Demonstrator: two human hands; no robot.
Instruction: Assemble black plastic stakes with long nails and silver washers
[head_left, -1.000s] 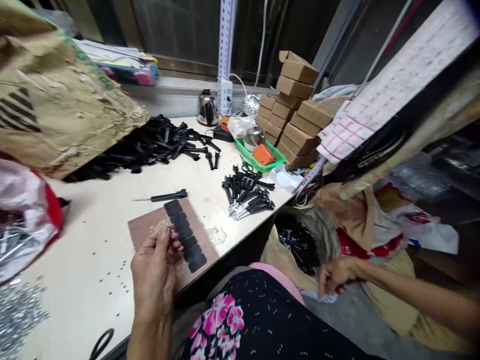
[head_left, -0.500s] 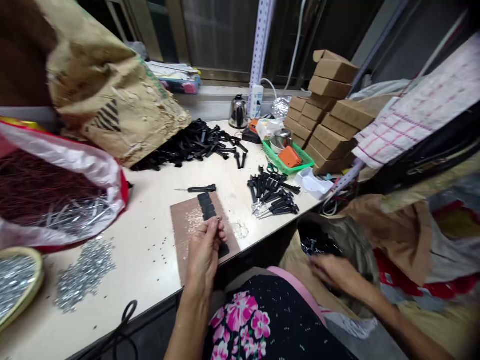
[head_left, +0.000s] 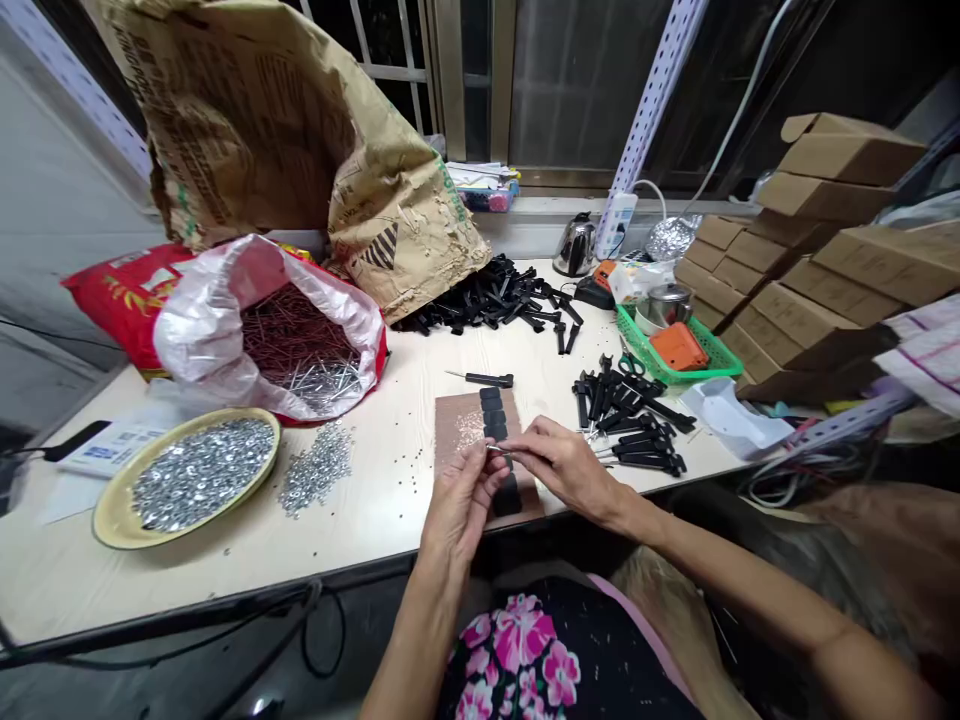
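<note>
On the counter (head_left: 360, 520), far L: bowl (head_left: 109, 515) of metal bits, then a loose pile (head_left: 319, 468) of similar bits, w/ the bag (head_left: 196, 335) of rods behind. Next, the mat (head_left: 448, 412) w/ black squares (head_left: 493, 420) on it & a thin tool (head_left: 489, 380) lying just beyond its far edge. Over the mat, L hand (head_left: 459, 492) pinches a small part (head_left: 496, 447) btwn thumb & fingers; R hand (head_left: 574, 468) meets it from the other side, fingertips closed on the same part, as far as can be seen. Too small to tell what it is. Farther R: a heap of black handles (head_left: 634, 415), then the basket (head_left: 712, 355).

To do it well: L pinch steady, R fingertips doing the fine adj.; hands low over the mat so a dropped bit lands there; wrists relaxed, grip light, part turned toward the eyes.

Vs. 0.5 s ago: R hand was down at the open sack, R of the counter; now it's up at L hand's fingertips. View has swung L, so bowl & bag show more fully. Tool hasn't moved, still by the mat.
</note>
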